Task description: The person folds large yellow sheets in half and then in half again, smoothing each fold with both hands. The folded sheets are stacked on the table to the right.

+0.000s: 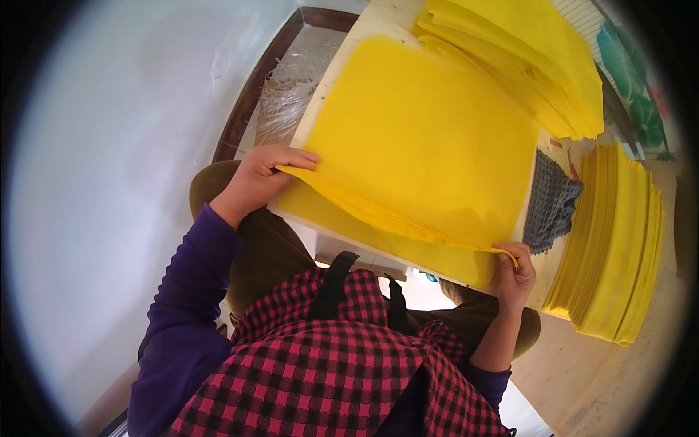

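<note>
A broad yellow fabric-like sheet (415, 124) lies across the board in front of me. Its near edge is raised and shows several thin layers. My left hand (258, 178) pinches the left end of that edge between thumb and fingers. At the right end, my right hand (517, 280) is closed on the other corner. Below the lifted edge, another flat yellow layer (313, 205) shows on the board. Whether the layers are joined, I cannot tell.
Beyond the sheet lies a loose heap of yellow sheets (524, 58). A grey textured cloth (547, 202) sits right of the board, next to a thick stack of folded yellow pieces (611, 247). Pale shredded strands (295, 95) lie at the left, below a white wall (124, 146).
</note>
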Motion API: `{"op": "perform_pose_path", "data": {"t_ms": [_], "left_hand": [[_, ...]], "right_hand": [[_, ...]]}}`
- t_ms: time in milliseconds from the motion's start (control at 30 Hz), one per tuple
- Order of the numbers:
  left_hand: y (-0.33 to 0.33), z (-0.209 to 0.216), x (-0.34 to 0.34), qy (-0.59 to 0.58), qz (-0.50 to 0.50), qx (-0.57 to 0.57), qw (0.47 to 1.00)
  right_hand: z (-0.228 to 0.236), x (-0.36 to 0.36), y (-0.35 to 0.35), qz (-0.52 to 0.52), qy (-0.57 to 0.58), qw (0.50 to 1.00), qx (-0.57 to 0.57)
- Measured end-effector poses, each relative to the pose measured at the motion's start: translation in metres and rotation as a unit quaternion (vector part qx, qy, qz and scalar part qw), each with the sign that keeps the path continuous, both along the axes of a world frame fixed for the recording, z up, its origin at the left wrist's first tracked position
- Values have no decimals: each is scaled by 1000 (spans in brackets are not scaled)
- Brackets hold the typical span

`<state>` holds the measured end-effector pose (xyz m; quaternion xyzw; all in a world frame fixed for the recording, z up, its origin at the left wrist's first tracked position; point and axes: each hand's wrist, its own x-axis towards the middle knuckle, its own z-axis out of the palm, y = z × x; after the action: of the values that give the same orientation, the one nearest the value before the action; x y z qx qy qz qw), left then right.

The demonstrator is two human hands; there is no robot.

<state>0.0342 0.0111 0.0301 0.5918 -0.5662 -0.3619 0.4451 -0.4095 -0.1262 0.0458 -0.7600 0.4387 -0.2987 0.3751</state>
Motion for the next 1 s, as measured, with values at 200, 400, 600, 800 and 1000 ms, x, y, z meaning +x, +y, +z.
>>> {"op": "perform_pose_path", "data": {"t_ms": [200,400,600,800,1000], "left_hand": [[5,9,-12,3,40,23,999],[3,16,-9,-231,21,-101,967],[-15,23,4,-270,-128,-70,952],[-24,25,5,-335,-100,-66,935],[-21,21,7,-312,-123,-66,940]], "right_hand": [[0,0,4,12,8,1000,25],[0,2,7,8,22,999,26],[-2,1,5,15,33,999,-5],[-4,2,4,16,47,998,-30],[-3,1,3,32,61,995,-65]]}}
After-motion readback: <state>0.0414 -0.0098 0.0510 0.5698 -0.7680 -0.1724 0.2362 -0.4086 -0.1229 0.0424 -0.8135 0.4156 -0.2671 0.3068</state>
